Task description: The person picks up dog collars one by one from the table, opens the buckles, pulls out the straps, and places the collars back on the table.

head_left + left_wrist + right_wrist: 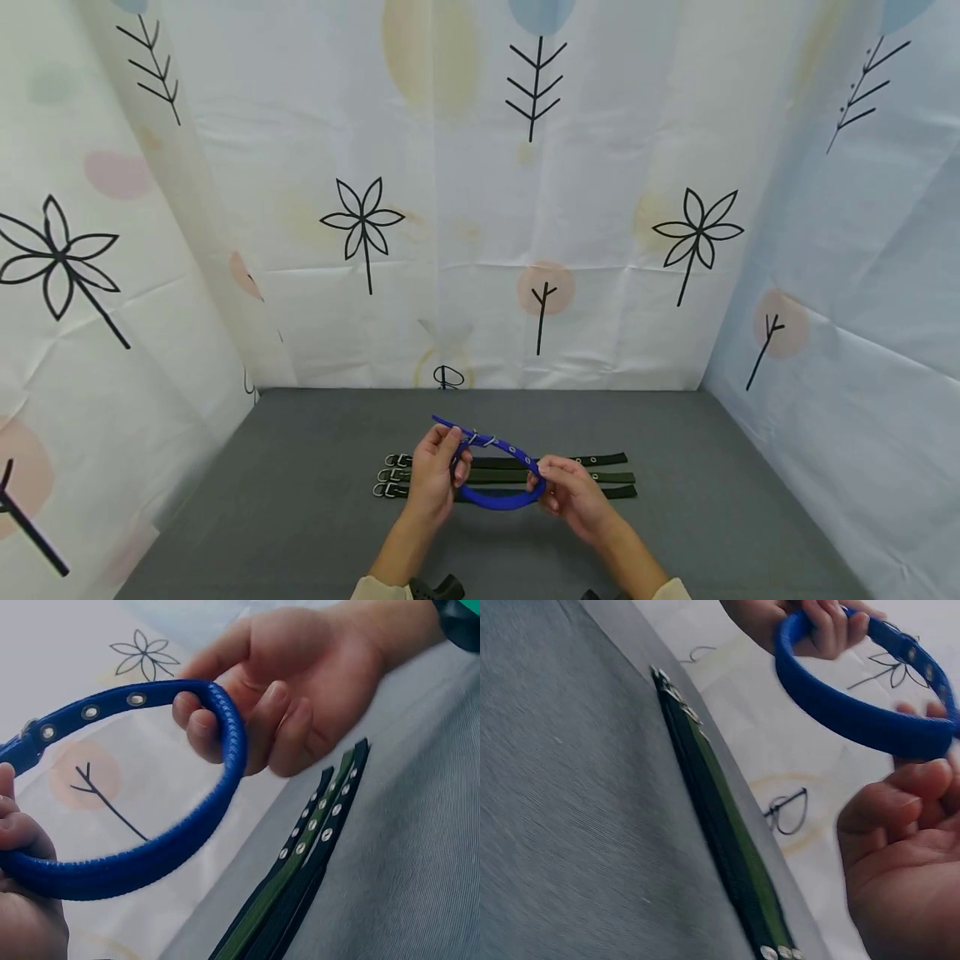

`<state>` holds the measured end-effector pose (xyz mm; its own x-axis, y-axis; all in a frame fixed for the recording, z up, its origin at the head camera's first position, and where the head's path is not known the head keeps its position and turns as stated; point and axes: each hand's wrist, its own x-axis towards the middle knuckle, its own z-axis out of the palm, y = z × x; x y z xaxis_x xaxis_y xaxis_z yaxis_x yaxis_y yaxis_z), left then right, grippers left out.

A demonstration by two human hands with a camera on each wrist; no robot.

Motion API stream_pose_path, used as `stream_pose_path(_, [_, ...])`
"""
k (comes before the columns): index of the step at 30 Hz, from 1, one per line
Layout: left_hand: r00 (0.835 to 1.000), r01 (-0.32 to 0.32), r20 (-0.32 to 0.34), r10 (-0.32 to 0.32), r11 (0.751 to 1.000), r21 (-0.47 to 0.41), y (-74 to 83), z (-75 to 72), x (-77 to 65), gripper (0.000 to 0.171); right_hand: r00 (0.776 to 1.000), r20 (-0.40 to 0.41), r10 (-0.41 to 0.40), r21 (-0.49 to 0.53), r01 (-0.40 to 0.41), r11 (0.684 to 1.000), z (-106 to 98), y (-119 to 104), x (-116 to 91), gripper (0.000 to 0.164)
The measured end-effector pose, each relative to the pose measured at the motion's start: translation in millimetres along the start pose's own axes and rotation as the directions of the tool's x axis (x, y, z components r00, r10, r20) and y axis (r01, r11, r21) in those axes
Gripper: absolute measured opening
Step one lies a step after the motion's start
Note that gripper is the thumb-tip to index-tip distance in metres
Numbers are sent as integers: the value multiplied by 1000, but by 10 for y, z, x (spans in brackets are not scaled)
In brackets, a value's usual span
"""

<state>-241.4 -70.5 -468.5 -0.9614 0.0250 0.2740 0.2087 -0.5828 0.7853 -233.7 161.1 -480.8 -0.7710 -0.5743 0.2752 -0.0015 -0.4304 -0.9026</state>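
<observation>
A blue collar (501, 500), buckled into a loop with metal eyelets along its strap, is held up above the table between both hands. My left hand (435, 471) pinches it at the buckle side, where the strap's loose end sticks out past the thumb. My right hand (573, 492) pinches the opposite side of the loop between thumb and fingers. In the left wrist view the blue collar (150, 870) shows a padded, stitched band. Behind and below it, three flat collars lie side by side: a black collar (611, 459), a green collar (615, 477) and another black collar (621, 492).
The grey table (300, 517) extends around the hands. The flat collars' metal buckles (386, 475) point left and their eyelet ends right. A patterned white cloth (465, 208) hangs behind the table and on both sides.
</observation>
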Motion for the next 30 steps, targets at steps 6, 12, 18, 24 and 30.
stream_pose_path(6, [997,-36,73,15,953,300,11,-8,-18,19,980,-81,183,-295,-199,934,3,-179,83,21])
stream_pose_path(12, [983,-77,183,-18,865,495,32,28,-42,16,956,-55,289,-409,-286,867,54,-290,217,35])
stream_pose_path(18, [969,-94,243,-41,850,518,238,186,-139,16,945,-36,326,-390,-314,866,66,-302,263,40])
stream_pose_path(24, [976,-51,208,-67,854,517,255,179,-140,16,942,-38,334,-432,-317,844,53,-300,264,39])
stream_pose_path(30, [983,-37,175,-56,872,488,107,33,-48,15,943,-70,327,-485,-318,815,43,-327,235,41])
